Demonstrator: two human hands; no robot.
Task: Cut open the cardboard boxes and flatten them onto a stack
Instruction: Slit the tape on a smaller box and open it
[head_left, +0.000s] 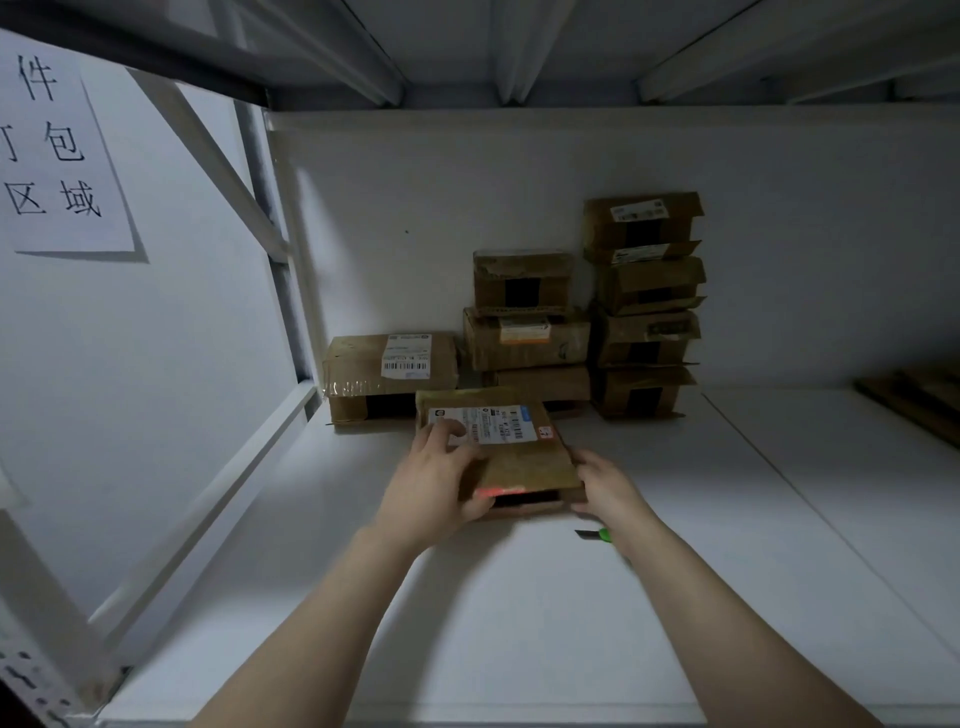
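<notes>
Inspector: Box (524, 460) location?

Clerk: Centre of frame, apparently resting on the white shelf (519, 634). Long axis runs away from the person, far end leaning upper left, dark near end facing the camera.

Inspector: Hands?

Clerk: Left hand (434, 488) grips it, fingers spread over the label, thumb at the near end. Right hand (605, 488) clasps the near right corner, fingers curled on the edge.

Inspector: Cutter?

Clerk: Green knife (597, 533) lies on the shelf under the right wrist, lower right of the box. Right hand is nearer and, in my judgement, the one to fetch it.

Inspector: Surroundings?

Clerk: Stacked boxes (644, 306) behind, against a white wall; paper sign (52, 145) upper left; dim light.
</notes>
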